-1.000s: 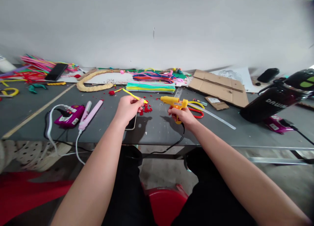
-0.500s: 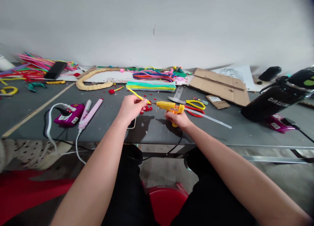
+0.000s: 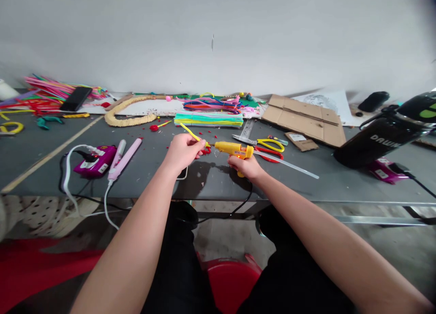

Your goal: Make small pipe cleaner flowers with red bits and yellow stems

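Note:
My left hand (image 3: pixel 185 151) pinches a yellow pipe cleaner (image 3: pixel 189 131), one end rising up and to the left. Its other end shows at the fingertips, right by the nozzle of a yellow hot glue gun (image 3: pixel 233 148). Whether nozzle and pipe cleaner touch, I cannot tell. My right hand (image 3: pixel 245 165) is wrapped round the gun's handle. From the gun's rear a long clear glue stick (image 3: pixel 289 165) sticks out. Red fluffy bits (image 3: pixel 205 151) lie on the table below my left fingertips. A phone (image 3: pixel 183 174) is partly hidden under my left wrist.
Bundled pipe cleaners (image 3: pixel 208 119) lie behind my hands. Yellow-handled scissors (image 3: pixel 270 145), red-handled pliers (image 3: pixel 269 155) and cardboard (image 3: pixel 303 118) are to the right, with a black bottle (image 3: pixel 381 134) beyond. At left are a purple power strip (image 3: pixel 97 161) and a pink straightener (image 3: pixel 125 158).
The whole view has shifted very slightly. Both hands keep their holds, and the glue gun's nozzle stays close to the pipe cleaner's end.

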A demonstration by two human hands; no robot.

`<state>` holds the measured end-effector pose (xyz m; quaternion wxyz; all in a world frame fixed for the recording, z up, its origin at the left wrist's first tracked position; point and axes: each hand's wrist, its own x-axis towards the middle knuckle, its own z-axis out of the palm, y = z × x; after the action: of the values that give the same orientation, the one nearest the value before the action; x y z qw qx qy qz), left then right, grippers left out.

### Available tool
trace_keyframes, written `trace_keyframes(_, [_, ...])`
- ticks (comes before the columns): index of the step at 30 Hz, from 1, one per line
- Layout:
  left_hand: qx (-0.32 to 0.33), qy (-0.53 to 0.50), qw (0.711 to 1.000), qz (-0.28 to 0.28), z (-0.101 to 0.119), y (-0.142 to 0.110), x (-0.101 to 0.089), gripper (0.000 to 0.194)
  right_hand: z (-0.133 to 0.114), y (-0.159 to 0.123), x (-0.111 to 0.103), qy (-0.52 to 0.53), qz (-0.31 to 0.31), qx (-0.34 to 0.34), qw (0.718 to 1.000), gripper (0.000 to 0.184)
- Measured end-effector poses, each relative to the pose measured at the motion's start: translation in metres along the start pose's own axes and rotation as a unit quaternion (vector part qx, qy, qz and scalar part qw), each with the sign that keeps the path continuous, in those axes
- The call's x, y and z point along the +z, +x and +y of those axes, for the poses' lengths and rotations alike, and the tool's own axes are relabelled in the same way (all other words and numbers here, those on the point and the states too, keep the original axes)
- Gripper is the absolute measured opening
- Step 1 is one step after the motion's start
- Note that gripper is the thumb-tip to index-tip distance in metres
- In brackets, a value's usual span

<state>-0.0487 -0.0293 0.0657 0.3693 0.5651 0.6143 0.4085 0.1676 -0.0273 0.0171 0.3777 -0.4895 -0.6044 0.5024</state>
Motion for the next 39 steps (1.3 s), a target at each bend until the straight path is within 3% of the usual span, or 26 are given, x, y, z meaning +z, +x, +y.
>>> trace_keyframes(21, [0.01,-0.003,1.0,0.002,0.0004,-0.0015,-0.0022,0.022,-0.0079,-0.0046,0.0005,-0.025,0.009,0.029,0.999,0.013])
trace_keyframes(31, [0.016,0.002,1.0,-0.004,0.0006,-0.0014,-0.0019,0.022,-0.0013,-0.0014,-0.0001,-0.027,0.004,0.002,1.0,0.012])
trace_keyframes(39, [0.018,-0.001,1.0,-0.003,-0.0007,-0.0015,-0.0031,0.022,-0.0002,-0.0017,0.0,-0.031,0.006,0.018,0.999,0.011])
